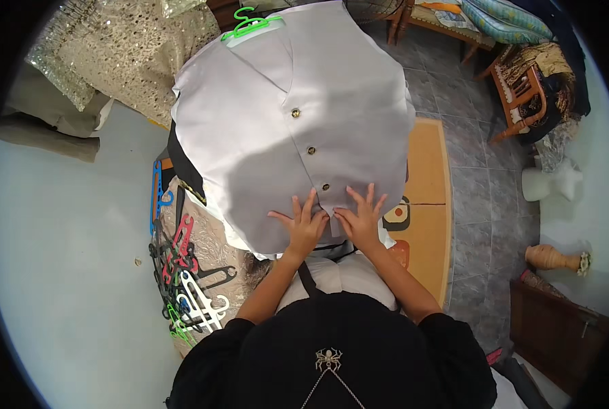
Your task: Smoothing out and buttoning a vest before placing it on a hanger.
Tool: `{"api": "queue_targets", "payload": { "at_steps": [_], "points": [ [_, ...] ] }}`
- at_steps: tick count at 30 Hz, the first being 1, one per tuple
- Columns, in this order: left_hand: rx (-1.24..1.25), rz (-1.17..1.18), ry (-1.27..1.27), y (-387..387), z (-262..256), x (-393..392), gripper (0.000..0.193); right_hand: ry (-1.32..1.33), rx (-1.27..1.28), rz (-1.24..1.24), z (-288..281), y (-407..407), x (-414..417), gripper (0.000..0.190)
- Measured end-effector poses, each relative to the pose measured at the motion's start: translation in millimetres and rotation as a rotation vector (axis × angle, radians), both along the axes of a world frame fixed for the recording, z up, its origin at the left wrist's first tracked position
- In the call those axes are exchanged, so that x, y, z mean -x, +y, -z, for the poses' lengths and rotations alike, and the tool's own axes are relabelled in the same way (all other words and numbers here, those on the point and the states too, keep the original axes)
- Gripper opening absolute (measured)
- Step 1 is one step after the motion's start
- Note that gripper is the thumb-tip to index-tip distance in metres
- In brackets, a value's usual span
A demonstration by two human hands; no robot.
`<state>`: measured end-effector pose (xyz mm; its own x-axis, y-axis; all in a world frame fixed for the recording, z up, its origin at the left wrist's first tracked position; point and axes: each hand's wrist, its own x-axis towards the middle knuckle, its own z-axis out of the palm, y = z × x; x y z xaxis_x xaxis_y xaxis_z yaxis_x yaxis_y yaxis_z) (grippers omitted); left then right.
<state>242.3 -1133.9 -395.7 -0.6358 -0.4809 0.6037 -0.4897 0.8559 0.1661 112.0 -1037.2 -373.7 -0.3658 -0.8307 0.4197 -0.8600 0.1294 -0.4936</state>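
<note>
A light grey sleeveless vest [263, 153] with a V neck and several dark and gold buttons lies spread in front of me. Its neck end points away, where a bright green hanger [251, 26] pokes out. Down at the vest's front hem, my left hand [305, 225] pinches the fabric edge between thumb and finger, other fingers spread. My right hand [359, 221] pinches the facing edge just across the small gap, below the lowest button [326, 187]. White cloth and a black garment [186, 163] show beneath the vest.
Tangled plastic hangers [192, 286] lie at my left, with a blue hanger [156, 199] above them. Sequined fabric [131, 61] is heaped at the far left. An orange patterned mat [424, 245] covers part of the grey tiles at right; wooden chairs [519, 97] stand beyond.
</note>
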Motion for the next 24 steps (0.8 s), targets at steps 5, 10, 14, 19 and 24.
{"api": "queue_targets", "payload": {
  "at_steps": [5,10,14,19,24],
  "points": [
    [0.054,0.012,0.002,-3.6,4.0,-2.6,0.010,-0.063,0.012,-0.036,-3.7,2.2,-1.3,0.015],
    [0.147,0.050,0.054,-5.8,-1.0,4.7,0.004,-0.064,0.015,-0.026,2.1,5.0,1.4,0.018],
    [0.069,0.069,0.011,-6.7,-5.3,0.7,0.005,-0.072,-0.016,-0.003,-7.2,7.7,-4.7,0.031],
    [0.065,0.060,0.002,-6.7,-8.7,4.5,0.004,-0.044,-0.050,0.016,-9.0,6.3,-6.6,0.037],
    [0.028,0.063,0.035,-6.9,-9.8,4.4,0.005,-0.004,-0.051,0.011,-13.0,3.5,-7.0,0.035]
  ]
}}
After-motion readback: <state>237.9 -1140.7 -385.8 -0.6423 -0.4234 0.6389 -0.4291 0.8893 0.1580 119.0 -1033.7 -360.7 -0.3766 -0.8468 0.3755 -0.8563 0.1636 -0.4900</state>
